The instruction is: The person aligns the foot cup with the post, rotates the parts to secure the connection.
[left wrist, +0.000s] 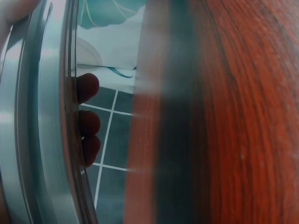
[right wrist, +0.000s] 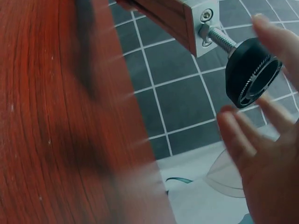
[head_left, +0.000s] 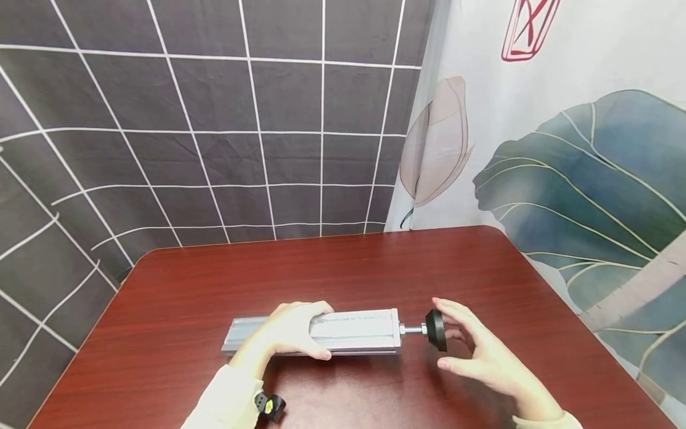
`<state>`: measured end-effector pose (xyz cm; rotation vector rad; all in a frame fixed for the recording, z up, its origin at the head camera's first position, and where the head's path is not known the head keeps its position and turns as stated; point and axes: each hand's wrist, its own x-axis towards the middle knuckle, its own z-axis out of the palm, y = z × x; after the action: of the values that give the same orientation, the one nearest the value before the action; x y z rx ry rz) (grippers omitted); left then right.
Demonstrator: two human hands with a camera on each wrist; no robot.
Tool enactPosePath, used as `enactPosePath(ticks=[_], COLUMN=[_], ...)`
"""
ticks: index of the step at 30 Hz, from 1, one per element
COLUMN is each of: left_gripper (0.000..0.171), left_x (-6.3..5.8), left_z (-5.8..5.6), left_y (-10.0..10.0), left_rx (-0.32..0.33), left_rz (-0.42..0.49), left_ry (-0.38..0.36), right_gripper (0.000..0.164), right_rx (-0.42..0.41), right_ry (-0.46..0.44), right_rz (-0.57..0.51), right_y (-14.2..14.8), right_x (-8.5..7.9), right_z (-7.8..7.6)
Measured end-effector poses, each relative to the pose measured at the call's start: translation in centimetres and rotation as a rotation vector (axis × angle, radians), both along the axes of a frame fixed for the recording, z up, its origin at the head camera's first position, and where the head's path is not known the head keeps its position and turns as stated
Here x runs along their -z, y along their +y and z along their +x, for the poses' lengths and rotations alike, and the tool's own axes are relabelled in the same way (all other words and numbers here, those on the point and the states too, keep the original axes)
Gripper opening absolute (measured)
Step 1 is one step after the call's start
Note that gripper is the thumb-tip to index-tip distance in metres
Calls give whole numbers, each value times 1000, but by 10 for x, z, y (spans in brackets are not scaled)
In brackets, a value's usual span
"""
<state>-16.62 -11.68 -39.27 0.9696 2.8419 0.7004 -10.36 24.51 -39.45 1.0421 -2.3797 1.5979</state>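
A silver aluminium profile [head_left: 356,330] is held level, a little above the table, in my left hand [head_left: 296,328]. The thumb lies along its near side, and in the left wrist view several fingertips [left wrist: 88,123] curl round the profile's other edge. From the profile's right end plate [right wrist: 205,23] a threaded rod [head_left: 414,329] with nuts sticks out, carrying a black round levelling foot [head_left: 436,330]. My right hand [head_left: 485,360] is spread around that foot, thumb and fingers apart. Whether any fingertip touches its rim I cannot tell.
The reddish-brown wooden table [head_left: 321,268] has rounded far corners. Behind it hangs a dark grey cloth with white grid lines [head_left: 289,155], and at the right a white curtain with leaf prints [head_left: 600,173]. A black wrist camera [head_left: 270,406] is on my left sleeve.
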Motion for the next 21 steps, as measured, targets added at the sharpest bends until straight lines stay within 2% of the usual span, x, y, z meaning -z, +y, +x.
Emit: enactPosePath(ticks=[3, 5, 11, 15, 18, 21], left_gripper=[65, 66, 67, 66, 66, 66], left_x=[-2, -2, -1, 0, 1, 2], left_z=[1, 1, 1, 1, 1, 1], left_y=[0, 1, 1, 1, 1, 0], left_rx=[0, 0, 1, -1, -1, -3], left_rz=[-3, -6, -17, -15, -18, -26], left_ry=[-12, -18, -22, -16, -15, -20], right_gripper=[73, 68, 65, 60, 55, 54], right_rx=[-76, -61, 104, 232, 286, 289], right_ry=[61, 61, 25, -33, -99, -139], right_rz=[-19, -12, 47, 62, 58, 62], right_y=[0, 1, -1, -5, -7, -9], right_x=[1, 0, -2, -3, -3, -4], right_z=[-1, 0, 3, 4, 4, 3])
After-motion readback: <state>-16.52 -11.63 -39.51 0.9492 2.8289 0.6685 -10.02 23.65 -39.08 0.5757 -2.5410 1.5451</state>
